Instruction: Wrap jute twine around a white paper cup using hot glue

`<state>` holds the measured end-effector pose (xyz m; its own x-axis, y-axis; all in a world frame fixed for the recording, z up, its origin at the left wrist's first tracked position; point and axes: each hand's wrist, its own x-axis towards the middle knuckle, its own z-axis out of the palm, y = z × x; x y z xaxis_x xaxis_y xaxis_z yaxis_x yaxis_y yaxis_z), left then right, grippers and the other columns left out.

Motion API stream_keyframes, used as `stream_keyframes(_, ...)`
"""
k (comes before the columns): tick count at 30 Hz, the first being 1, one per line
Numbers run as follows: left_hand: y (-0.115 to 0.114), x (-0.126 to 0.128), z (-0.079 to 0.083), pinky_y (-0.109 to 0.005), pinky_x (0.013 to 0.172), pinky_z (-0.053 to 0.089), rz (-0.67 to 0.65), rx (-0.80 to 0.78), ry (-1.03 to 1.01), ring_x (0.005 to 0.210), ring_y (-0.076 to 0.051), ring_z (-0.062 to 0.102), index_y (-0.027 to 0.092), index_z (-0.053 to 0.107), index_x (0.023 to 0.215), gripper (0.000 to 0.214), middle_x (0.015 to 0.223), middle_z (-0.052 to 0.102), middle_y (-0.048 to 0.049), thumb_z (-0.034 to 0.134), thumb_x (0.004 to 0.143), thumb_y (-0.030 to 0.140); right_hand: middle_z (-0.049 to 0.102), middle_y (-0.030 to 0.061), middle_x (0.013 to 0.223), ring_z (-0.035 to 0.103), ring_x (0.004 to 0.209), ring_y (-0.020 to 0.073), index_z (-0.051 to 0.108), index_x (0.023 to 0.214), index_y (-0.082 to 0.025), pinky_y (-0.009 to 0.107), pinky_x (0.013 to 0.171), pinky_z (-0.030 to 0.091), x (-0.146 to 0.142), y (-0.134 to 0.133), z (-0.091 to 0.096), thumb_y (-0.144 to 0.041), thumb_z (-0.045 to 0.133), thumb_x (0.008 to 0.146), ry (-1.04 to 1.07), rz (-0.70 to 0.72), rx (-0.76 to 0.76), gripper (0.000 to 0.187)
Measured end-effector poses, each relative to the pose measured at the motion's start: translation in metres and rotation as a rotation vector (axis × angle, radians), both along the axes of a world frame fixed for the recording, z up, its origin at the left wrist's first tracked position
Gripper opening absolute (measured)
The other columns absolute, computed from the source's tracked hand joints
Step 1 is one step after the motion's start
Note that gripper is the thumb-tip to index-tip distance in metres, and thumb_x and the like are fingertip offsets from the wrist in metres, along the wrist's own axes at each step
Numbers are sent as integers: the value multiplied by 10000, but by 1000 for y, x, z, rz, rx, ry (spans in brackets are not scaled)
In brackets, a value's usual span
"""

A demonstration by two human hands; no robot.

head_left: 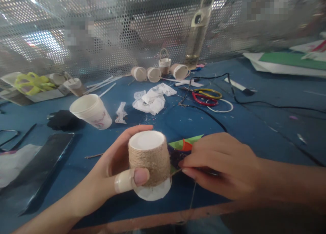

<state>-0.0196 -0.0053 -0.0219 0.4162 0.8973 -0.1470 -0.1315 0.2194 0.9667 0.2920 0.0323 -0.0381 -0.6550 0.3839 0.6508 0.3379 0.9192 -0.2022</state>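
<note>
My left hand [119, 169] is wrapped round a white paper cup [154, 191], held upside down with its base facing up. Brown twine [150, 157] is wound in tight rows over most of the cup's side; a white band near the rim stays bare. A bandage circles my left thumb. Just right of the cup, my right hand [221, 164] pinches the twine, whose strand runs taut from the cup to my fingertips. The loose tail hangs down past the table's front edge. Behind my right fingers, a green and dark object with an orange piece [187, 145] is partly hidden.
A stack of paper cups [91, 110] lies tilted at left. Crumpled white lace [152, 98] and scissors [207, 94] lie ahead, beside a black cable [267, 106]. Several twine-wrapped cups [154, 74] and a bottle [197, 37] stand along the perforated metal screen [158, 30].
</note>
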Motion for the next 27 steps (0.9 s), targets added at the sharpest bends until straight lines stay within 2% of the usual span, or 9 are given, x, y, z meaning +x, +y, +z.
stream_keyframes(6, 2, -2, -6, -411, 1069, 696, -18, -10, -44, 1287, -321, 764, 470, 771, 1576, 657, 1520, 790, -28, 1017, 967, 469, 829, -27, 873, 734, 733, 154, 714, 1116, -271, 312, 725, 546, 1, 1, 0, -286, 541, 1302, -25, -8, 32, 254)
stream_keyframes(13, 0, 1, 0, -362, 1049, 711, 23, -4, 4, 1265, -293, 770, 516, 820, 1514, 665, 1468, 812, 9, 1084, 904, 527, 838, -8, 907, 741, 748, 152, 745, 1115, -257, 310, 713, 524, 0, 2, 0, -274, 532, 1302, -48, -4, 16, 284)
stream_keyframes(17, -1, 2, 4, -332, 1046, 696, 23, 26, 42, 1257, -288, 772, 495, 831, 1509, 605, 1422, 826, 23, 1050, 945, 497, 863, 14, 957, 753, 764, 153, 764, 1120, -236, 319, 688, 521, 0, 5, 0, -244, 546, 1280, -79, 22, -3, 270)
stream_keyframes(20, -1, 2, 6, -363, 1055, 696, 1, 22, 65, 1261, -301, 774, 517, 812, 1509, 564, 1412, 813, 35, 1001, 978, 478, 869, 20, 980, 755, 761, 154, 766, 1136, -227, 331, 661, 511, 0, 8, -2, -234, 551, 1268, -90, 44, -18, 253)
stream_keyframes(24, 0, 0, 5, -345, 1083, 681, 0, 34, 126, 1316, -303, 758, 505, 795, 1526, 597, 1429, 805, 35, 1008, 969, 516, 858, 12, 979, 758, 775, 154, 759, 1160, -227, 331, 652, 490, 1, 11, -4, -231, 556, 1260, -121, 68, -52, 225)
stream_keyframes(27, 2, -4, 1, -328, 1090, 665, -64, 86, 150, 1335, -304, 766, 543, 757, 1574, 633, 1439, 813, 60, 992, 987, 503, 858, 18, 1008, 755, 788, 152, 761, 1166, -223, 328, 659, 482, 1, 12, -4, -220, 573, 1250, -145, 78, -74, 206)
